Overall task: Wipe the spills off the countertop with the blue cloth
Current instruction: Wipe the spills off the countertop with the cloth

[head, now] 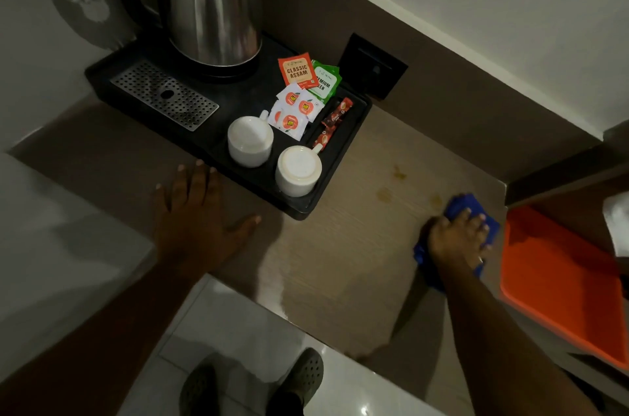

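1. Head view: my right hand [457, 238] is pressed flat, fingers spread, on the blue cloth [457, 211] near the worktop's [340, 245] right edge.
2. My left hand [197, 211] rests spread and empty on the worktop beside the black tray [238, 102].
3. Three yellowish spills [386, 194] show between the tray and the cloth, the nearest just beside it.
4. I judge the wiping barely begun; all three are left.
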A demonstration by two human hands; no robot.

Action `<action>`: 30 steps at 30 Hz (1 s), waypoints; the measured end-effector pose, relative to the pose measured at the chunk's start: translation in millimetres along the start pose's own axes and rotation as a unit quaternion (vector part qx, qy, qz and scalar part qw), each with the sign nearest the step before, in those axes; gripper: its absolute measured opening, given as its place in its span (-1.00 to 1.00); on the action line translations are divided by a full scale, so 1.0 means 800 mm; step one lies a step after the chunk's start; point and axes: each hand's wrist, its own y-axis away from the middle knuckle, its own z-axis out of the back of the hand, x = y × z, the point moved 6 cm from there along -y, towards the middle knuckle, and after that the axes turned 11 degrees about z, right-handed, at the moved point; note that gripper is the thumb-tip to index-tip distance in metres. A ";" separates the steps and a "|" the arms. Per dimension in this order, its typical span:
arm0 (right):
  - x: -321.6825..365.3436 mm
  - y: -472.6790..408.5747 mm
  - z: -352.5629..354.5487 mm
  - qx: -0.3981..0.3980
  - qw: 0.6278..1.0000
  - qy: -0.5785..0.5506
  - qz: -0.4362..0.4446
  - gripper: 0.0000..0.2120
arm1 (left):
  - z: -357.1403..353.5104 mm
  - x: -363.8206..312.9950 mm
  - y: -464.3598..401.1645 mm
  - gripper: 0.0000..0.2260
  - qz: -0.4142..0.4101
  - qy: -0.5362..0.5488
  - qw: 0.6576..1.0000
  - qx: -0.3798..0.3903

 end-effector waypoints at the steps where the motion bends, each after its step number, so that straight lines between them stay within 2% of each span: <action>1: 0.025 -0.005 -0.005 0.006 0.999 0.005 0.037 -0.41 | 0.002 -0.001 0.001 -0.05 0.000 -0.002 1.000 -0.001; 3: 0.066 0.004 -0.018 0.018 0.988 0.016 0.155 -0.41 | 0.005 -0.002 0.002 -0.05 0.002 -0.008 1.000 0.000; 5: 0.074 0.035 -0.025 0.035 0.959 0.024 0.279 -0.42 | 0.007 -0.003 0.002 -0.04 0.001 -0.013 1.000 0.003; 7: 0.039 0.062 -0.024 0.065 0.929 0.034 0.363 -0.43 | 0.007 -0.001 0.001 -0.04 0.005 -0.018 1.000 0.009; 8: 0.008 0.064 -0.019 0.070 0.923 0.042 0.376 -0.43 | 0.007 -0.001 0.000 -0.03 0.008 -0.018 1.000 0.012; 10: -0.049 0.040 -0.002 0.060 0.940 0.039 0.333 -0.42 | 0.005 -0.002 -0.001 -0.04 0.009 -0.014 1.000 0.011; 13: -0.079 -0.016 0.012 0.016 0.978 0.055 0.203 -0.43 | 0.003 -0.002 0.000 -0.05 0.009 -0.004 1.000 0.004; 17: -0.029 -0.081 0.012 -0.009 0.998 0.045 0.037 -0.41 | -0.002 0.001 -0.002 -0.03 0.004 -0.027 1.000 0.008; 20: 0.033 -0.106 0.009 0.008 1.000 0.028 0.005 -0.38 | -0.006 0.003 -0.007 -0.02 0.013 -0.039 0.999 0.016; 22: 0.091 -0.099 0.002 0.008 0.998 0.021 0.067 -0.39 | -0.008 0.004 -0.008 -0.02 0.017 -0.037 0.999 0.018; 25: 0.159 -0.038 -0.023 0.014 0.971 0.006 0.240 -0.43 | -0.010 0.003 -0.005 -0.02 0.014 -0.034 0.999 0.021; 28: 0.125 0.055 -0.039 0.048 0.923 0.015 0.380 -0.44 | -0.006 0.001 -0.003 -0.04 0.009 -0.019 1.000 0.014; 30: 0.059 0.073 -0.035 0.070 0.916 0.018 0.396 -0.44 | -0.004 0.000 -0.003 -0.04 0.009 -0.018 1.000 0.011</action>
